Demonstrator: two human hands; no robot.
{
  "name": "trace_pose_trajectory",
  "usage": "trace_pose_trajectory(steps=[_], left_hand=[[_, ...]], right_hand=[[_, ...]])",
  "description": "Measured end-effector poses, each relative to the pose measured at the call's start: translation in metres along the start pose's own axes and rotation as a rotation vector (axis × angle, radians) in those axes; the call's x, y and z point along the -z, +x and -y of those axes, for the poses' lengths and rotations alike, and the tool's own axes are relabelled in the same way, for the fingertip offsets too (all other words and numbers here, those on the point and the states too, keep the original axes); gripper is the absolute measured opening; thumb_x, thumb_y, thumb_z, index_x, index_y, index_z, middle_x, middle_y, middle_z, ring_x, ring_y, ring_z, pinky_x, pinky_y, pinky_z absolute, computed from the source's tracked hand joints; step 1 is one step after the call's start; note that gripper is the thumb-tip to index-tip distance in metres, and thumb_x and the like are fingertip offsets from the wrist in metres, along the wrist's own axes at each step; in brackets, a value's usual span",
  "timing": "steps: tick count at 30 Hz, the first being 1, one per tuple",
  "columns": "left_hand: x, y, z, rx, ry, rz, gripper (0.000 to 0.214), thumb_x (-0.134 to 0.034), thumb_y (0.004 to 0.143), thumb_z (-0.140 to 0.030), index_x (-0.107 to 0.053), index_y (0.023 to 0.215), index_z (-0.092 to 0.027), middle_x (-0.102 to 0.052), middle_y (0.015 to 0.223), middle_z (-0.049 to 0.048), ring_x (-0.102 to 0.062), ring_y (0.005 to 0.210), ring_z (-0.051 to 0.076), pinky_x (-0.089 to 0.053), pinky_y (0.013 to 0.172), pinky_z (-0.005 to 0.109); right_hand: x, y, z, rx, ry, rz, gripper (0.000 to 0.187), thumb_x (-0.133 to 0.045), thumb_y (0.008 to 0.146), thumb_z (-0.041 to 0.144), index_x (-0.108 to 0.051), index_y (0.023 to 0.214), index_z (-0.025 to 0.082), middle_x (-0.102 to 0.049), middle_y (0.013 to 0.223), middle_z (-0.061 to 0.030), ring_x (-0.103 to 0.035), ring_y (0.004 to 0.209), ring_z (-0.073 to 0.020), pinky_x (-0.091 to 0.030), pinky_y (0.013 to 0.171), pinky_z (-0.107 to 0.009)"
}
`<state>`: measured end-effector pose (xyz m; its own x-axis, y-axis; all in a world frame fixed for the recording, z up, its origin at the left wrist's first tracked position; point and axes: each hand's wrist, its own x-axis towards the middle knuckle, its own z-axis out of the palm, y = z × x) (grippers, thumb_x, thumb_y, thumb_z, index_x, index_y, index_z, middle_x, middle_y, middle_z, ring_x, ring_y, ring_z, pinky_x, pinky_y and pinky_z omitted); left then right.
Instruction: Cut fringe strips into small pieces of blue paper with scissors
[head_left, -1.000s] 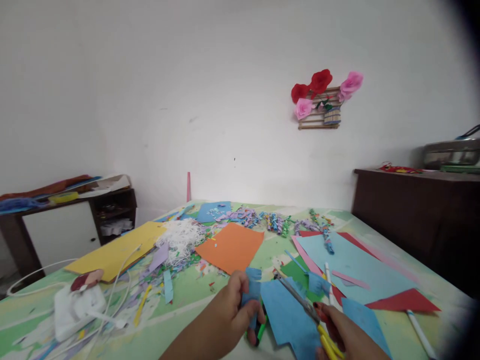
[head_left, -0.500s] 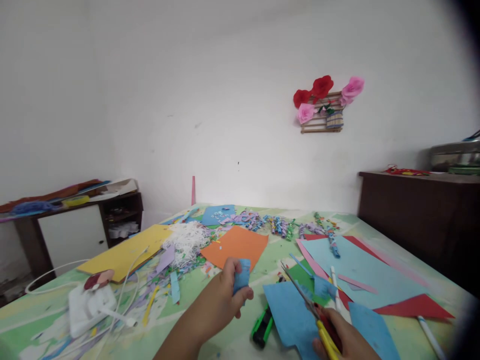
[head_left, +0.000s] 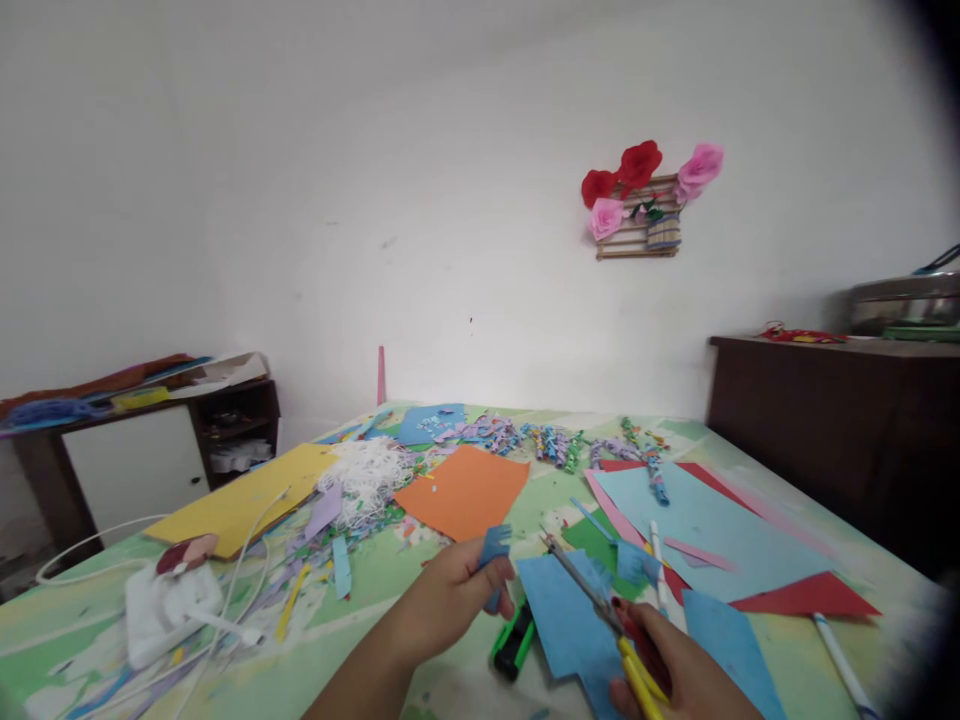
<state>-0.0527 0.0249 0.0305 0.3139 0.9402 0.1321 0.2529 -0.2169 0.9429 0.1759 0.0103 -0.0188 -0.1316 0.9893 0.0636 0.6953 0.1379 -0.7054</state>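
Observation:
Pinched between thumb and fingers of my left hand [head_left: 457, 592] is a small piece of blue paper [head_left: 496, 546], its upper edge cut into a fringe. My right hand [head_left: 675, 655] grips scissors [head_left: 600, 608] with yellow and red handles, the blades pointing up and left, a short gap from the paper. Under the scissors lies a larger blue sheet [head_left: 551, 600] with a notch cut from it. A green and black box cutter [head_left: 514, 640] rests between my hands. Another blue offcut with a fringed edge [head_left: 636, 562] lies right of the blades.
Orange paper [head_left: 465, 490], yellow sheets [head_left: 240, 500] and a pile of white string [head_left: 371, 480] lie farther back. Rolled paper pieces [head_left: 551, 445] line the rear. Light blue paper [head_left: 720, 520] and markers [head_left: 844, 660] are at right, a white charger with cables [head_left: 169, 610] at left.
My left hand has turned and lowered slightly, so the paper's fringed edge now shows. The scissors have shifted a little to the left with my right hand. The view has moved slightly.

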Motion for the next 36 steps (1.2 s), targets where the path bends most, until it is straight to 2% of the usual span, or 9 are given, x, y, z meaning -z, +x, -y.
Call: trace_pose_trajectory(steps=[3,5,9,13,18,22,32,36], left_hand=[[-0.012,0.001,0.006,0.086,-0.162,0.130,0.033,-0.048,0.073,-0.048,-0.047,0.073,-0.015,-0.057,0.060,0.0013,-0.056,0.054,0.012,-0.044,0.051,0.024],[-0.016,0.001,0.009,0.130,-0.227,0.158,0.033,-0.046,0.073,-0.049,-0.045,0.076,-0.016,-0.056,0.058,-0.0002,-0.052,0.044,0.009,-0.040,0.041,0.020],[-0.017,0.001,0.007,0.126,-0.189,0.177,0.019,-0.042,0.078,-0.034,-0.044,0.074,-0.015,-0.052,0.046,-0.0039,-0.035,0.031,0.003,-0.023,0.033,0.014],[-0.016,-0.002,0.002,0.118,-0.153,0.192,0.019,-0.039,0.079,-0.032,-0.041,0.068,-0.016,-0.049,0.044,-0.0051,-0.032,0.032,0.003,-0.022,0.034,0.014],[-0.022,-0.004,0.003,0.127,-0.004,0.272,0.022,-0.039,0.079,-0.031,-0.041,0.064,-0.016,-0.048,0.046,-0.0054,-0.033,0.034,0.003,-0.024,0.036,0.014],[-0.027,-0.005,0.004,0.134,0.027,0.261,0.019,-0.036,0.079,-0.027,-0.042,0.064,-0.016,-0.045,0.044,-0.0064,-0.033,0.035,0.004,-0.024,0.036,0.015],[-0.026,-0.010,-0.001,0.029,0.127,0.267,0.019,-0.035,0.082,-0.024,-0.043,0.066,-0.016,-0.046,0.051,-0.0056,-0.036,0.042,0.005,-0.030,0.043,0.015],[-0.026,-0.012,-0.002,0.019,0.145,0.290,0.017,-0.035,0.081,-0.020,-0.048,0.071,-0.015,-0.045,0.050,-0.0060,-0.036,0.042,0.005,-0.030,0.043,0.015]], right_hand=[[0.003,-0.002,0.002,-0.020,-0.043,0.057,0.064,-0.057,0.059,0.033,-0.046,0.117,0.008,-0.052,0.120,-0.0154,-0.047,0.109,-0.0286,-0.037,0.090,-0.031],[0.006,-0.005,0.005,-0.025,-0.078,0.078,0.064,-0.057,0.059,0.031,-0.045,0.117,0.008,-0.050,0.122,-0.0163,-0.045,0.111,-0.0298,-0.035,0.091,-0.034],[0.009,-0.012,0.010,-0.040,-0.078,0.145,0.067,-0.057,0.060,0.030,-0.041,0.121,0.010,-0.047,0.124,-0.0148,-0.044,0.111,-0.0290,-0.033,0.093,-0.036],[0.008,-0.015,0.013,0.017,-0.044,0.190,0.063,-0.058,0.060,0.027,-0.043,0.119,0.011,-0.048,0.124,-0.0133,-0.044,0.112,-0.0280,-0.032,0.093,-0.034],[0.006,-0.016,0.010,0.077,0.014,0.256,0.063,-0.060,0.062,0.029,-0.042,0.120,0.012,-0.046,0.125,-0.0131,-0.043,0.111,-0.0278,-0.033,0.093,-0.033],[0.006,-0.019,0.009,0.072,0.047,0.239,0.060,-0.060,0.065,0.030,-0.042,0.121,0.017,-0.049,0.123,-0.0106,-0.047,0.107,-0.0281,-0.036,0.088,-0.031],[0.010,-0.022,0.007,0.092,0.034,0.266,0.067,-0.061,0.065,0.033,-0.036,0.125,0.016,-0.047,0.125,-0.0121,-0.046,0.108,-0.0283,-0.035,0.089,-0.032],[0.010,-0.024,0.010,0.118,0.051,0.280,0.066,-0.060,0.065,0.031,-0.036,0.125,0.018,-0.051,0.120,-0.0108,-0.047,0.106,-0.0281,-0.034,0.090,-0.033]])
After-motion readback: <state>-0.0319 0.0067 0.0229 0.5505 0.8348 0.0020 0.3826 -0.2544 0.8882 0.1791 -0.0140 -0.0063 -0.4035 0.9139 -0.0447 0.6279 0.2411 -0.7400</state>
